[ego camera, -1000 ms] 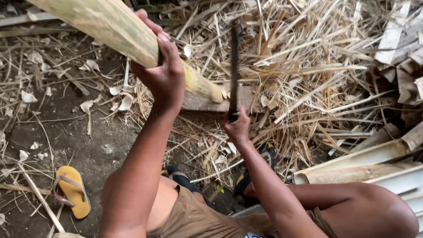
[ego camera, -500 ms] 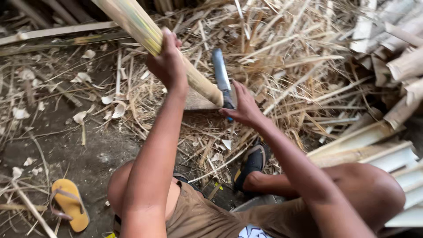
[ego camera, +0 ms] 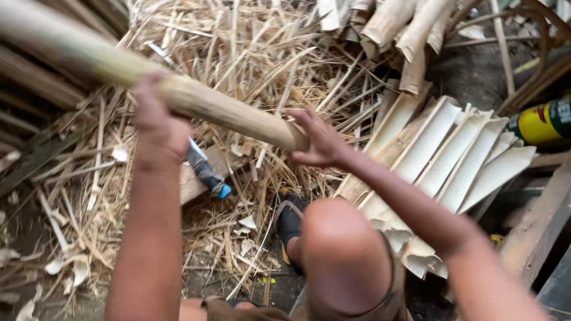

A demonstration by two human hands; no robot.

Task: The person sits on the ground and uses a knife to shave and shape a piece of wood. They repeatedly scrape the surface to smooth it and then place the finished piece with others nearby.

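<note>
My left hand (ego camera: 156,126) is wrapped around a long pale bamboo pole (ego camera: 226,113) that slants from the upper left down to the middle. At the pole's cut end, my right hand (ego camera: 318,141) closes on the tip with thumb and fingers. A knife (ego camera: 205,172) with a dark handle and a blue butt lies below the pole on a wooden block (ego camera: 191,185), with neither hand on it.
Dry bamboo shavings (ego camera: 250,59) cover the ground. Split pale bamboo slats (ego camera: 440,148) fan out on the right, with rolled husks (ego camera: 404,30) above them. A yellow and green canister (ego camera: 541,122) lies at the far right. My knee (ego camera: 345,255) and a dark sandal (ego camera: 291,217) are below.
My right hand has let go of the knife, which now lies on the block, and has moved to the pole's cut end. The view has swung right.
</note>
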